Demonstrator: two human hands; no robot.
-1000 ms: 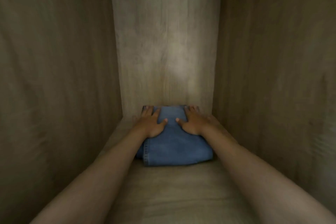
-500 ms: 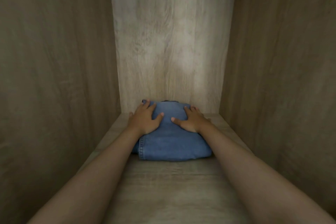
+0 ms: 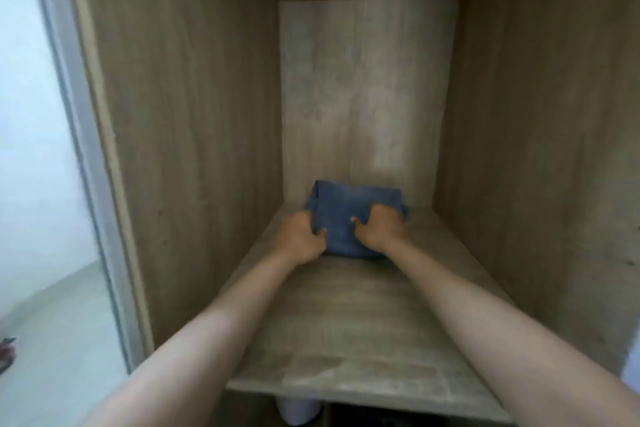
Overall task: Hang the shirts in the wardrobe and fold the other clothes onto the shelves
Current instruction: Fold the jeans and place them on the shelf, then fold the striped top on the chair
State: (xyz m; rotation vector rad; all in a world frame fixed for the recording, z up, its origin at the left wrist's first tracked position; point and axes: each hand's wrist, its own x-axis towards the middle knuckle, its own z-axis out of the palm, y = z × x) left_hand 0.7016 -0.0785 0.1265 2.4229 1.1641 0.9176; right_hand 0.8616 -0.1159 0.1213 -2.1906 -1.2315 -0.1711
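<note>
Folded blue denim garment [image 3: 349, 218] lies flat at back of wardrobe shelf [image 3: 346, 333], long axis side to side, near back panel. Faded, slightly rumpled bundle. Left hand [image 3: 300, 236] curls round its left edge; right hand [image 3: 379, 227] presses top, fingers bent into cloth.

A home: a wooden wardrobe [image 3: 194, 114] with a shelf [image 3: 363, 340] holding folded jeans [image 3: 349, 215], beside a pale wall [image 3: 31, 114].
</note>
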